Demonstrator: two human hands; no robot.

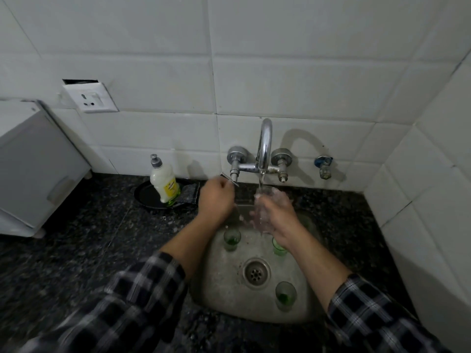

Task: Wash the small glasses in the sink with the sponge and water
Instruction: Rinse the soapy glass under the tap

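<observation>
Dark speckled worktop (102,238), white-tiled wall (280,72). The left hand (216,200) has its grip pinched on the tap lever (229,180). The right hand (276,212) has its grip wrapped round a small glass (258,220) under the stream (261,182), above three glasses (232,239) in the sink (221,289). The bottle (165,184) has a yellow label, unreadable.

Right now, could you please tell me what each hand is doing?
Left hand: grips the tap lever.
Right hand: holds a small glass under the running water.

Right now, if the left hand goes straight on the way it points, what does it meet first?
The tap lever, which the left hand seems to grip; beyond it, likely the tiled wall.
</observation>
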